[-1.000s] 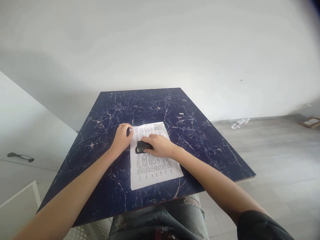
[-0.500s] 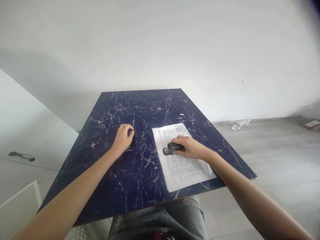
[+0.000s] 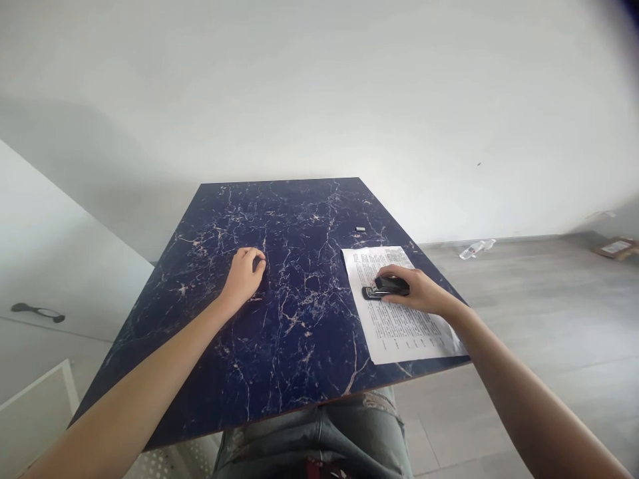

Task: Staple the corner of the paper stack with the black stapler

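Note:
My right hand point(image 3: 417, 291) rests on a printed sheet of paper point(image 3: 399, 319) near the right edge of the dark blue marbled table point(image 3: 279, 319). Its fingers are curled around a black stapler point(image 3: 385, 287) that lies on the sheet. My left hand point(image 3: 244, 273) sits on the bare tabletop left of the middle, with its fingers curled under into a loose fist. Whether anything is inside that fist is hidden.
A small pale object point(image 3: 360, 229) lies on the table beyond the paper. On the grey floor to the right lie a plastic bottle point(image 3: 472, 249) and a flat box point(image 3: 615, 247). A white cabinet with a dark handle point(image 3: 37, 311) stands at left.
My right hand has slid the paper and stapler from the middle of the table to the right edge. My left hand has stayed in place.

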{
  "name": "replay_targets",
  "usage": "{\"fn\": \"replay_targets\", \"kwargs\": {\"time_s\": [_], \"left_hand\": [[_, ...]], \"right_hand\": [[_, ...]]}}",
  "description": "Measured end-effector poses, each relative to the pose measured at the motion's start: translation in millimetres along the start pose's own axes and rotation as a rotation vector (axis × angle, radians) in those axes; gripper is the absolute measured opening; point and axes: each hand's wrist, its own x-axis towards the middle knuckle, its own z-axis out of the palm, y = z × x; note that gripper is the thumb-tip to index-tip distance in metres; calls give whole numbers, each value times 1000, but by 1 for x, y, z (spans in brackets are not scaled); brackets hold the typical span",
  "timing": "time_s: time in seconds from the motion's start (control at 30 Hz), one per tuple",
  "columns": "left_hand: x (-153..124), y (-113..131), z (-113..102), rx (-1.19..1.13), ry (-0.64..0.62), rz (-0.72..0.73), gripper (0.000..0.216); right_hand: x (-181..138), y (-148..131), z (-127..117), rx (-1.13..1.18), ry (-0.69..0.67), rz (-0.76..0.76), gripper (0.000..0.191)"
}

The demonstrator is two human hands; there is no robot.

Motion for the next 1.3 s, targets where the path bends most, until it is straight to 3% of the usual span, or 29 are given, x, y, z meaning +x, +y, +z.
{"fn": "replay_targets", "kwargs": {"time_s": [0.1,0.2,0.33,0.43,0.53,0.63,0.77,0.9,1.3], "left_hand": [[0,9,-3,-94,38,-8,16],[-1,28,-4,-290,70,-36,24],[-6,49,4,-688,57,-127,32],[-8,51,10,-922,103,-268,31],[-8,47,12,-1050,110,-390,30],[-8,45,12,-1129,99,-444,31],[-9,47,15,-1179,85,-459,31],[-10,50,18,-1210,33,-449,31],[-8,51,17,-1202,-30,-434,29]], "right_hand": [[1,-13,1,51,163,29,37],[19,-52,11,93,318,73,39],[75,-115,51,147,222,38,30],[119,-138,86,107,200,-1,28],[142,-140,104,84,220,13,29],[144,-134,101,159,196,-11,35],[129,-123,88,456,147,72,34],[117,-108,92,745,127,122,36],[115,-102,102,758,146,85,36]]}}
